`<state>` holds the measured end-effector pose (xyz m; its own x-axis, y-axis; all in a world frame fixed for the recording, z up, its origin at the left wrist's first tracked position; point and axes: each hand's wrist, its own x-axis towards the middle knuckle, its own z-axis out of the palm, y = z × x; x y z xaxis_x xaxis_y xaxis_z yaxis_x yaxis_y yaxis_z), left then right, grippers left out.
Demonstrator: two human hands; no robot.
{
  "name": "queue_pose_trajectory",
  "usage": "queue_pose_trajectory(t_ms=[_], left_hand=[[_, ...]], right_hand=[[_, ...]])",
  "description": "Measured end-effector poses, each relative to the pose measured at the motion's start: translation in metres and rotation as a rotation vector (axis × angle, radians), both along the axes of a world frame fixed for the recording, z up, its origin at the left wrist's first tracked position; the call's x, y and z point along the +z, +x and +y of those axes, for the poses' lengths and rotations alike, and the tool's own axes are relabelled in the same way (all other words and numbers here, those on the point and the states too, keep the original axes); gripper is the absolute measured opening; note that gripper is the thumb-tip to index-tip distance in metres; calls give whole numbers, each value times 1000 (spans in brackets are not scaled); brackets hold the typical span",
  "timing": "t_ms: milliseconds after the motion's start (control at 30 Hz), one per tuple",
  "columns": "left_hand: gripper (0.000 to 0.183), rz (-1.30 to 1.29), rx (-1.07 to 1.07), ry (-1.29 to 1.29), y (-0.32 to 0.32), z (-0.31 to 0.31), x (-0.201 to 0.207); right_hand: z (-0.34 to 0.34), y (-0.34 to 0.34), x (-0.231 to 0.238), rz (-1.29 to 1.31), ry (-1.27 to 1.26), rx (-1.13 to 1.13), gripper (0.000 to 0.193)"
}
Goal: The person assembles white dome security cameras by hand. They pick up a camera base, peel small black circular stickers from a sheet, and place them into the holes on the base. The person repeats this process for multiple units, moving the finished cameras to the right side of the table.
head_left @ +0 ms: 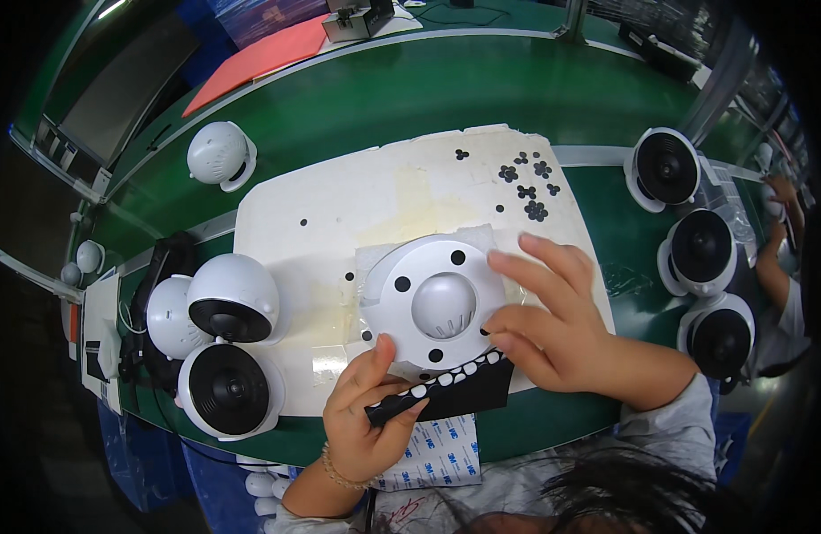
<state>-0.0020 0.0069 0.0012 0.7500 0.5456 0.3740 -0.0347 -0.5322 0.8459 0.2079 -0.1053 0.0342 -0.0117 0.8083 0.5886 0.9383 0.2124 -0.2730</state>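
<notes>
A white dome-shaped device (389,309) lies in the middle of the table with its ring-shaped base facing up. Black round pads (458,257) sit at several spots around the ring. My left hand (366,423) pinches a black sheet (468,394), whose upper edge shows a row of white and black round spots. That sheet leans close against the near side of the device. Over the right side of the ring is my right hand (557,325), its fingers spread. Its thumb and index fingertips touch the ring beside another black pad, partly hidden by them.
A worn white board (312,191) covers the green table (570,89), with loose black pads (536,211) on it. White cameras with black fronts stand left (228,389) and right (666,167). A printed backing sheet (446,454) lies near me. Another person's arm (773,258) shows far right.
</notes>
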Motion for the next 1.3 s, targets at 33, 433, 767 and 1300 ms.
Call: queue_pose_trajectory(t_ms=[33,433,767,1300], left_hand=[[16,3,4,-1,-1,0,0],[20,-69,-65,43,-1,3,0],[26,-116,-233,205,-3,8,8],[12,-70,-151,-419,-41,31,35]], right_hand=[[-4,-1,-1,-126,42,-16,19],[22,12,-17,1576,-340,216,26],[104,194,-61,-349,21,-580,21],[340,-12,-50,9,-342,-3,45]])
